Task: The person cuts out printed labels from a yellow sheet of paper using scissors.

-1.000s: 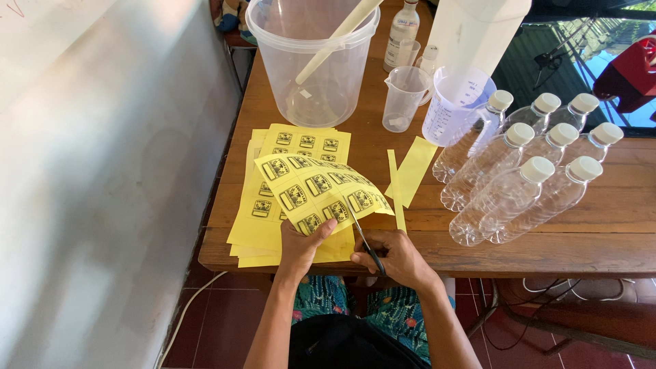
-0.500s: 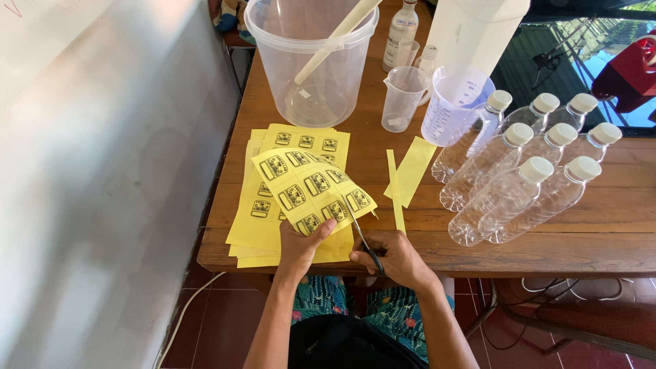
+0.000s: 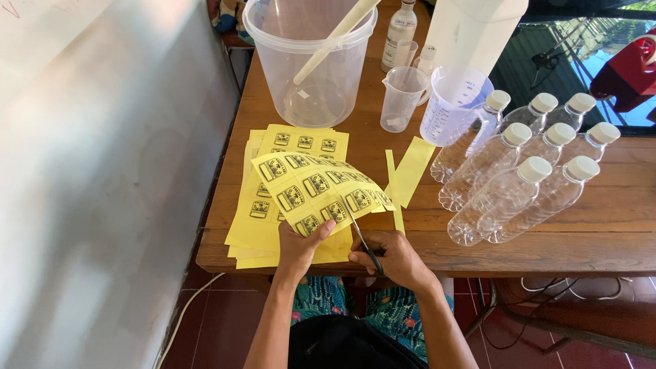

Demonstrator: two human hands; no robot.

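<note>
Head view: at the lower centre of the frame, patterned blue-green clothing [image 3: 383,311] is seen beneath two forearms. The right hand [image 3: 393,258] is closed around the handles of a pair of dark-handled scissors [image 3: 362,239], whose long axis runs from the hand at lower centre up and slightly left, the blades pointing toward the upper left into the paper. The left hand [image 3: 301,247] is closed in a pinch on the near edge of a yellow sheet of printed labels [image 3: 318,191], thumb on top. This sheet is held raised and curved over the near edge of the brown wooden table [image 3: 615,225], just left of centre; its long axis runs from upper left to lower right, and the blades are met at its lower right part.

Under it, a stack of flat yellow label sheets [image 3: 256,219] lies on the table, long axis running away from the viewer. Just to the right, narrow yellow paper strips [image 3: 410,171] lie nearly upright in the frame. At centre right, a cluster of clear plastic bottles with white caps [image 3: 519,178] lies on its side, caps pointing to the upper right.

Farther back, a small clear measuring cup [image 3: 402,99] and a larger clear measuring jug [image 3: 451,106] stand. At top centre, a large clear plastic bucket [image 3: 307,61] holds a pale stirring stick [image 3: 335,37], leaning to the upper right.
</note>
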